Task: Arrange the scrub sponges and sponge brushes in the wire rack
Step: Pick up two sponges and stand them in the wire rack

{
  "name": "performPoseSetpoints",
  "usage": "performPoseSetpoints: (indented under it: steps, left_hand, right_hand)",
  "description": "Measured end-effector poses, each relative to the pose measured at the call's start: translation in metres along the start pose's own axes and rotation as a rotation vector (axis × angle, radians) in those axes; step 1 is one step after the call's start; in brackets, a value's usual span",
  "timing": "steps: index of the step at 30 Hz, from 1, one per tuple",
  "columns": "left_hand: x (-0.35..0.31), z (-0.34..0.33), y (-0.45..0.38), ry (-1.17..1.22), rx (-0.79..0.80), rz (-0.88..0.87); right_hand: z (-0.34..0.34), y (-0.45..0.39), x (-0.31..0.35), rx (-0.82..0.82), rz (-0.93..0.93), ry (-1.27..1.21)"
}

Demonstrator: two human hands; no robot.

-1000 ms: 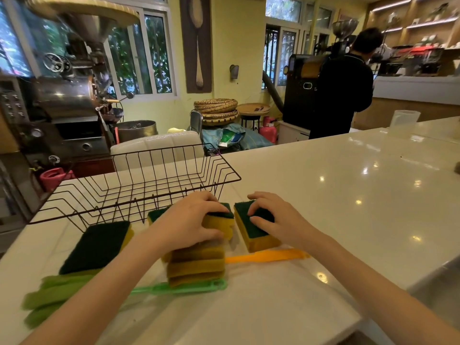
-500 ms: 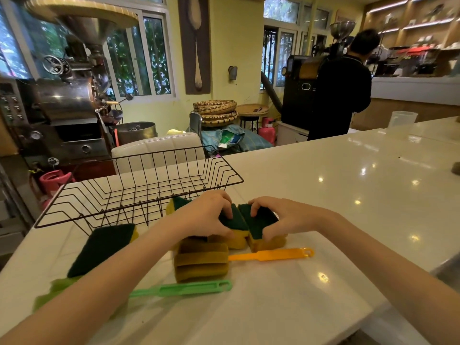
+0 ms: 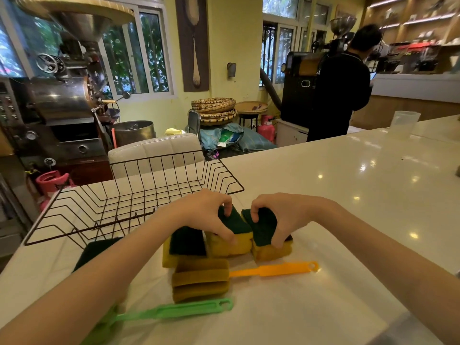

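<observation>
A black wire rack (image 3: pixel 139 195) stands on the white counter, with nothing in it. In front of it my left hand (image 3: pixel 204 215) grips a yellow scrub sponge with a green pad (image 3: pixel 234 235), and my right hand (image 3: pixel 281 215) grips a second one (image 3: pixel 271 247); the two sponges touch side by side. A third sponge (image 3: pixel 184 245) lies under my left wrist and a fourth (image 3: pixel 97 250) lies left of my arm. The orange-handled sponge brush (image 3: pixel 273 268) with a yellow head and the green-handled sponge brush (image 3: pixel 174 312) lie nearer to me.
The counter (image 3: pixel 348 195) stretches wide to the right, with a clear plastic cup (image 3: pixel 404 120) at its far edge. A white chair back (image 3: pixel 154 150) stands behind the rack. A person in black (image 3: pixel 341 90) stands further back by a machine.
Both hands have slid their sponges together and tilted them up, gripping from the top. The third sponge under my left hand now shows.
</observation>
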State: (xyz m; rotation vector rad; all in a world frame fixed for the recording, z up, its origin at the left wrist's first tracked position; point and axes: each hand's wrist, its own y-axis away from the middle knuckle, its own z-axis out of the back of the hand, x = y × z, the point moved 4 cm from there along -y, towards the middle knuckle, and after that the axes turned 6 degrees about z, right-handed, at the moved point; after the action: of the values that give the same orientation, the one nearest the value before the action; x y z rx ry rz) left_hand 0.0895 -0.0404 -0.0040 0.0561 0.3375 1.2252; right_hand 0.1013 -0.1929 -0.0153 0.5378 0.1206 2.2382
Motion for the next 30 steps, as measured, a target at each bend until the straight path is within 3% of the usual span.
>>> performPoseSetpoints:
  steps: [5, 9, 15, 23, 30]
  left_hand:
    - [0.002, 0.041, 0.011, 0.183, 0.019, 0.02]
    - [0.015, 0.079, 0.015, 0.264, -0.085, 0.017]
    - [0.067, 0.116, 0.006, 0.161, -0.244, 0.103]
    - [0.126, 0.103, -0.019, 0.12, -0.19, 0.216]
    - [0.164, 0.079, -0.054, 0.063, -0.11, 0.3]
  right_hand:
    - [0.033, 0.004, -0.002, -0.04, 0.008, -0.007]
    - [0.07, -0.004, 0.002, -0.085, 0.047, -0.031]
    - [0.115, -0.047, 0.01, -0.18, 0.13, -0.019]
    - [0.124, -0.123, 0.029, -0.206, 0.227, -0.001]
    - [0.097, -0.192, 0.029, -0.118, 0.237, 0.021]
